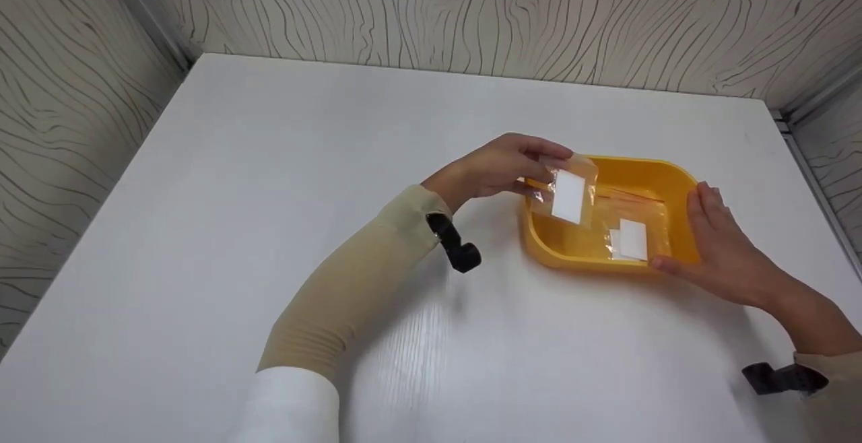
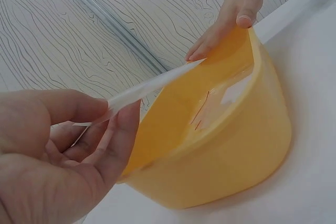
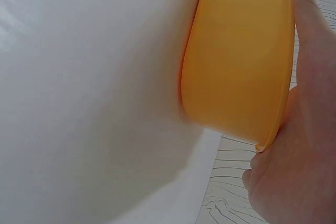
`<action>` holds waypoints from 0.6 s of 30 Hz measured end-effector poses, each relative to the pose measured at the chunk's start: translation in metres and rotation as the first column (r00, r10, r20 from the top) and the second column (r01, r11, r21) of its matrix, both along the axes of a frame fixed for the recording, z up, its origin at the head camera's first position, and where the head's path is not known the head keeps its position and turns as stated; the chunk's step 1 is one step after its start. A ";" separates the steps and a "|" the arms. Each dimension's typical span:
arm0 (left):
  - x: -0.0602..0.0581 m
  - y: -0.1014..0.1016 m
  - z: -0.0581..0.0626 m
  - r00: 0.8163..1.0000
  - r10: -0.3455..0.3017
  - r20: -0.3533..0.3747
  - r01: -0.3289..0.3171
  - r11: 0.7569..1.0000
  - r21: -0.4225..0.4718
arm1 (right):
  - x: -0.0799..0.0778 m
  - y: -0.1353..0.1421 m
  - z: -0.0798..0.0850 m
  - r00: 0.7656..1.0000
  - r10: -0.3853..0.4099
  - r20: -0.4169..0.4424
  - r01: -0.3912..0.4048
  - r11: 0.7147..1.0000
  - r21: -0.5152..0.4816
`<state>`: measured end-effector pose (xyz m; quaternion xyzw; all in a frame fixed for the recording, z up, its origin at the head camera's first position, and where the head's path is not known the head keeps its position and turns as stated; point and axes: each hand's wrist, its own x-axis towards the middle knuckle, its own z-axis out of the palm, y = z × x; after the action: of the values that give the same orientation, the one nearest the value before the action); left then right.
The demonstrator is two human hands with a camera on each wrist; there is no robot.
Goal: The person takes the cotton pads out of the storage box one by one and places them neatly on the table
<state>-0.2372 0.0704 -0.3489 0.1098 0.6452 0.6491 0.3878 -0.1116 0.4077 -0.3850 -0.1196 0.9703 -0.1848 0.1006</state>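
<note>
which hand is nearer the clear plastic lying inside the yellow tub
Right. The right hand touches the yellow tub close to the clear plastic; the left hand is farther, at the tub's left end, pinching a clear bag.

Head cam: up high, facing forward and down, farthest out, fits the whole yellow tub (image 1: 633,172) and most of the surface (image 1: 269,180).
Left wrist cam: close-up just over the left grip (image 2: 52,156), kinda tilted, aimed across the tub at the right grip (image 2: 232,13).
Right wrist cam: super close, turned sideways on the tub's outer wall.
Head/left wrist overlap: tub's inside plus both grips.
</note>
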 end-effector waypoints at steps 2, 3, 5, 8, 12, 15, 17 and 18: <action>0.000 -0.003 -0.001 1.000 0.000 0.004 0.000 1.000 0.011 | 0.000 0.000 0.000 1.000 -0.003 0.003 0.003 1.000 0.001; 0.000 -0.005 -0.002 1.000 -0.001 0.008 0.001 1.000 0.016 | 0.000 0.000 0.000 1.000 -0.004 0.005 0.004 1.000 0.002; -0.001 -0.009 -0.003 1.000 0.000 0.015 0.000 1.000 0.023 | 0.000 0.000 0.000 1.000 -0.007 0.008 0.007 1.000 0.002; -0.001 -0.013 -0.006 1.000 0.004 0.018 -0.004 1.000 0.026 | 0.000 -0.001 -0.001 1.000 -0.012 0.010 0.012 1.000 -0.001; -0.002 -0.017 -0.006 1.000 0.005 0.010 -0.006 0.999 0.036 | 0.000 -0.001 0.000 1.000 -0.007 0.006 0.007 1.000 -0.011; -0.002 -0.020 -0.005 1.000 0.003 0.008 -0.004 0.999 0.046 | 0.001 -0.001 0.000 1.000 -0.003 0.004 0.003 1.000 -0.014; -0.002 -0.022 -0.004 1.000 0.006 0.010 -0.006 0.999 0.050 | 0.001 -0.001 0.000 1.000 -0.003 0.005 0.003 1.000 -0.012; -0.002 -0.023 -0.004 1.000 0.006 0.010 -0.006 0.999 0.048 | 0.001 -0.001 0.000 1.000 -0.005 0.006 0.005 1.000 -0.010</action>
<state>-0.2397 0.0474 -0.3531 0.1140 0.6277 0.6661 0.3864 -0.1109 0.4072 -0.3850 -0.1170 0.9693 -0.1904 0.1025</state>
